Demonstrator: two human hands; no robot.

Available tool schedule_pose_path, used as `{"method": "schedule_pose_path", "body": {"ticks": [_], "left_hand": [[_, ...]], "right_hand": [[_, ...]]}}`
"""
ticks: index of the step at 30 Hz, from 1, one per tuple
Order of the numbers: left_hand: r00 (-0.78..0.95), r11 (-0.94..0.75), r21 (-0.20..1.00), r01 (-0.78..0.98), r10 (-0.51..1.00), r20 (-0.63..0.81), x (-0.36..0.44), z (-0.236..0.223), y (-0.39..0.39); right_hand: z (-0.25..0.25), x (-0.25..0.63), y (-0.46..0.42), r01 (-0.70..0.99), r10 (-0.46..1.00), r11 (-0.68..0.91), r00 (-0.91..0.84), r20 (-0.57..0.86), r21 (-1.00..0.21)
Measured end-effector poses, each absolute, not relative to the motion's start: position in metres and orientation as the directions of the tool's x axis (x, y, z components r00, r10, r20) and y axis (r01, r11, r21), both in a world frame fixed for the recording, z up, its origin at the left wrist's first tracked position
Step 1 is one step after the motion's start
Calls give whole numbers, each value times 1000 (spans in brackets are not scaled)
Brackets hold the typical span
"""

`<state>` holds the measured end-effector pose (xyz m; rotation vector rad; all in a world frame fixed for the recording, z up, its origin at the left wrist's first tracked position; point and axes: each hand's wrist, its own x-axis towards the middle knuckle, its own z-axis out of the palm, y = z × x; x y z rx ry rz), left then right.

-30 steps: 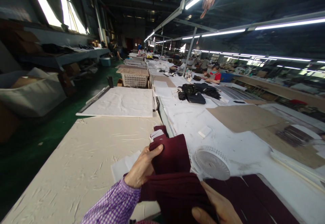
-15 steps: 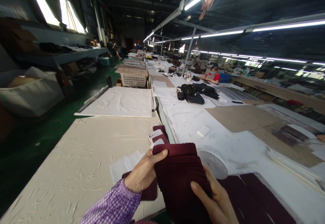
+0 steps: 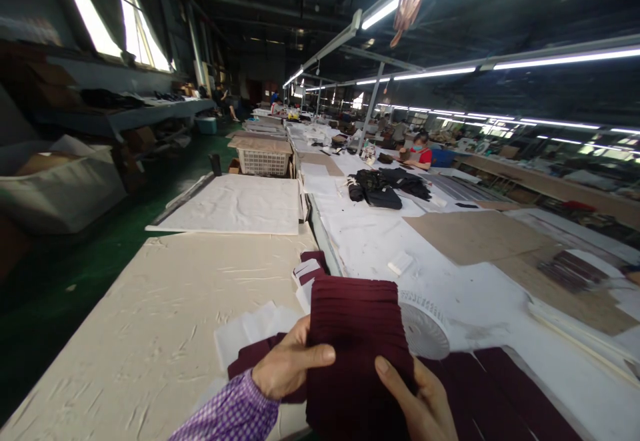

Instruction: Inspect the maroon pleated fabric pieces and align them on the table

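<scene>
A thick stack of maroon fabric pieces (image 3: 357, 334) is held up between my hands, its layered upper edges fanned in steps. My left hand (image 3: 293, 361) grips the stack's left side, thumb lying across the front. On the right side my right hand (image 3: 417, 388) clasps it, thumb on the front and fingers behind, mostly hidden. Beneath my left hand, more maroon fabric (image 3: 255, 354) lies beside white sheets (image 3: 250, 331). Just beyond the stack sits a small pile of maroon and white pieces (image 3: 310, 271).
A round white fan (image 3: 425, 331) lies right of the stack, near maroon panels (image 3: 500, 388) on the white table (image 3: 360, 241). The cream-covered table (image 3: 165, 294) spreads left. Farther off are dark garments (image 3: 385, 184), a plastic crate (image 3: 263, 160) and a seated co-worker in red (image 3: 424, 156).
The stack has turned more upright and its layers are fanned more evenly. My left hand has slid down along its left side; my right hand keeps its hold.
</scene>
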<state>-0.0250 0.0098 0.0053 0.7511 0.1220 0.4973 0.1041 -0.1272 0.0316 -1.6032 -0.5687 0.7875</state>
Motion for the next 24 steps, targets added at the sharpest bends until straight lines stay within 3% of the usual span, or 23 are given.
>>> {"method": "schedule_pose_path", "body": {"ticks": [7,13,19,24], "left_hand": [[855,659,676,-329,512,-83,-22,18,-3],[839,675,672,-305,524,-145,-24,17,-1],[898,620,754,-215,430,-97,-30,16,6],[942,552,825,-118,326,-84,-34,19,9]], "right_hand": [[28,96,-125,35,722,-131,688,-71,-991],[29,100,-127,126,820,-142,571,-45,-982],[22,110,-128,375,719,-27,651,243,-927],[32,112,-126,234,730,-27,669,141,-972]]}}
